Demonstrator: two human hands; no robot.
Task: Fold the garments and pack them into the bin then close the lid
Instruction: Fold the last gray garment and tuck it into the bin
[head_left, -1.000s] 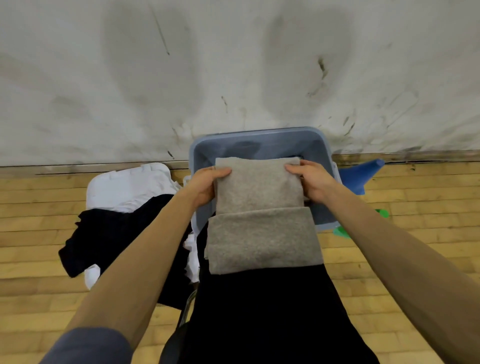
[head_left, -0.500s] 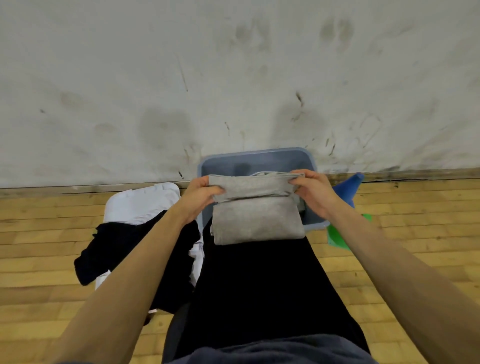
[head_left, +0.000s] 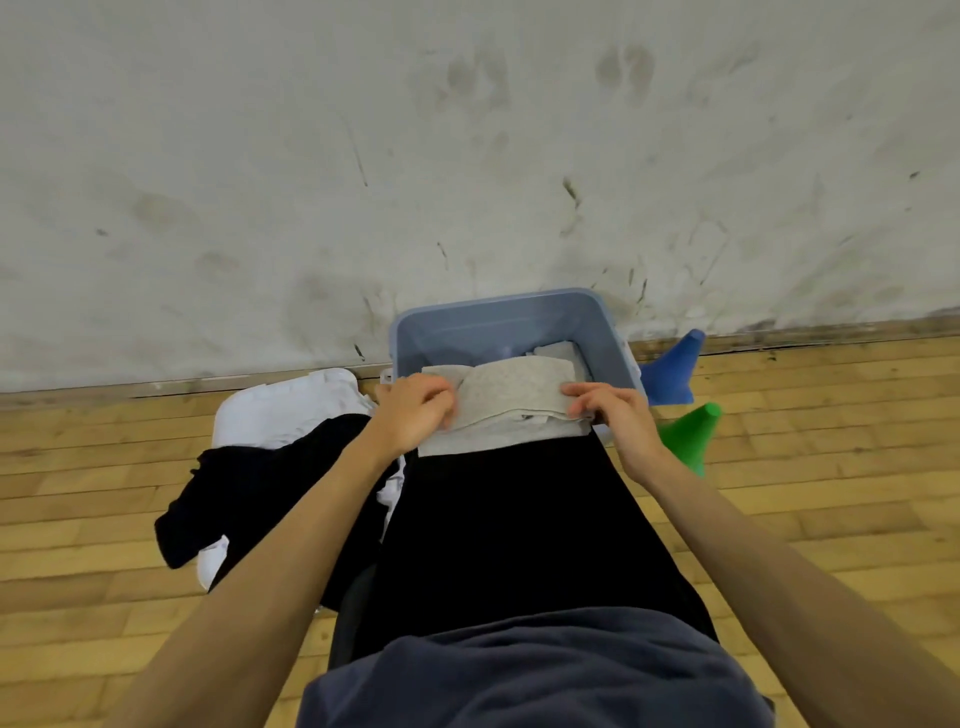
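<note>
Wood floor w/ a scuffed white wall behind; I'm watching via head cam, person seated, black fabric across the lap. Blue-grey bin (head_left: 498, 317) sits open on the floor against the wall, right in front of the knees.

Grey garment (head_left: 511, 410) is folded into a compact stack, lying on the knee end of the lap w/ its far edge over the bin's near rim. Left hand (head_left: 415, 410) pinches the stack's left edge, fingers curled on the cloth. Right hand (head_left: 608, 415) grips the right edge, fingertips on the top layer.

Progress, my read: this piece looks nearly done folding and is about to go in. Bin holds at least 1 grey item already at the back right, can't tell how many.

Left to do: black garment (head_left: 260, 499) and white garment (head_left: 291, 410) lie unfolded in a heap on the floor to the left. Exact count of pieces in the heap unclear, at least 2. Lid not id'd for sure; white shape in the heap might be it, can't tell. So roughly early-to-mid task, lid closing not started.

Blue cone (head_left: 672, 374) and green cone (head_left: 688, 436) lie right of the bin, not part of the job.
</note>
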